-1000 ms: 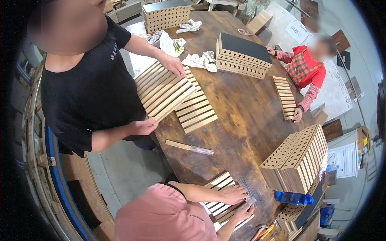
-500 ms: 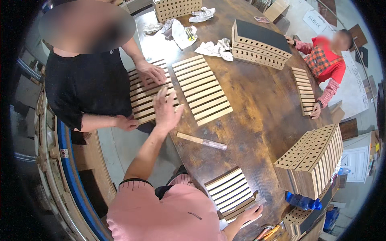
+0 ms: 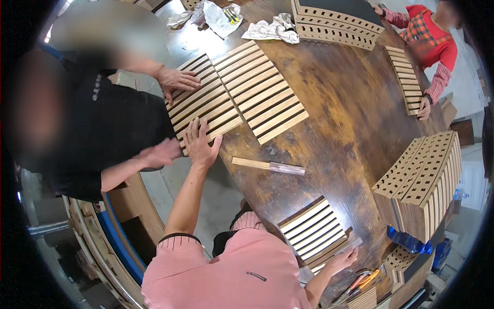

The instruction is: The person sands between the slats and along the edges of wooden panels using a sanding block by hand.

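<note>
At the table's (image 3: 329, 129) left edge, the left hand (image 3: 199, 146) is lying flat, its grip released, fingers spread on the near end of a slat panel (image 3: 203, 105). That panel's slats are running diagonally away toward the far edge, beside a 2nd panel (image 3: 260, 92). A co-worker's hand (image 3: 177, 80) is pressing its far side. The right hand (image 3: 343, 259) is resting well apart at the near edge, its grip loosely curled beside a smaller panel (image 3: 311, 229), grasping nothing that shows.

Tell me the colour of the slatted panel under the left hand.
Pale natural wood slatted panel, clearest in the head view.
</note>
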Available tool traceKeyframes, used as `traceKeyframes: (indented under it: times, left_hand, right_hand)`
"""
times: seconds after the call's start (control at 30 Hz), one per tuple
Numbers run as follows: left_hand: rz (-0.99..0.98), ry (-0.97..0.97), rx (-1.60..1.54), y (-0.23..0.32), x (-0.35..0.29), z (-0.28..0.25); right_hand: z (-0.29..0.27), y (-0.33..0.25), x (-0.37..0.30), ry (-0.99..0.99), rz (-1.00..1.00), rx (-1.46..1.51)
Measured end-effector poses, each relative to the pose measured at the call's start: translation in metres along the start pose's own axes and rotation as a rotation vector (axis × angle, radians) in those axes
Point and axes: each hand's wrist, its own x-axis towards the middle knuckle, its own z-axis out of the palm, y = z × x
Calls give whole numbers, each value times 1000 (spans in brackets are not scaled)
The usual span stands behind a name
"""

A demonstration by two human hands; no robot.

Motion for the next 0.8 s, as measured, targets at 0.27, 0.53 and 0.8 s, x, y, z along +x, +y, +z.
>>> traceKeyframes:
  times: [0.27,0.53,0.8]
  left_hand:
    - [38,56,-40,-8,-2,12]
    - [24,60,-53,-6,-4,14]
    - [10,88,-123,-17,-9,27]
  right_hand:
    - [8,20,6,67,-4,2]
    - [7,19,8,19,72,10]
    - [9,1,2,15,123,56]
